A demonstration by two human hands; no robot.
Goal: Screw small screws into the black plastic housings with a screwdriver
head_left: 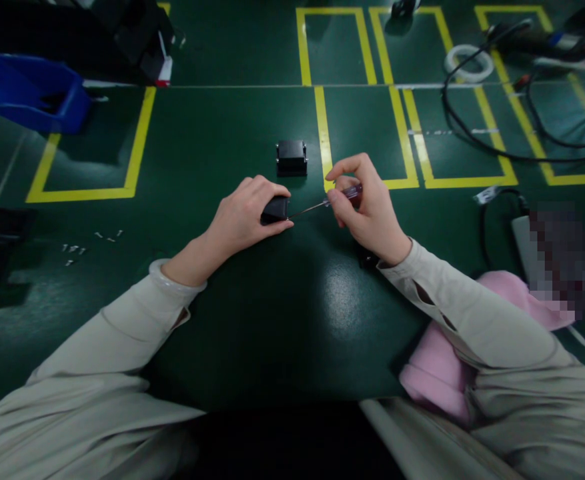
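My left hand (242, 217) is closed round a small black plastic part (275, 209), pressing it on the green table mat. My right hand (367, 207) pinches a small screwdriver (339, 199) with a dark red handle. Its thin metal shaft runs left and its tip meets the right side of the black part. A second black box-shaped part (291, 157) stands on the mat a little beyond the two hands, untouched.
Several small screws (89, 243) lie scattered at the left. A blue bin (32, 93) sits far left, black cables (477, 127) and a white tape roll (467, 61) at the far right. A pink cloth (437, 373) lies under my right forearm. Yellow lines (137, 143) mark boxes.
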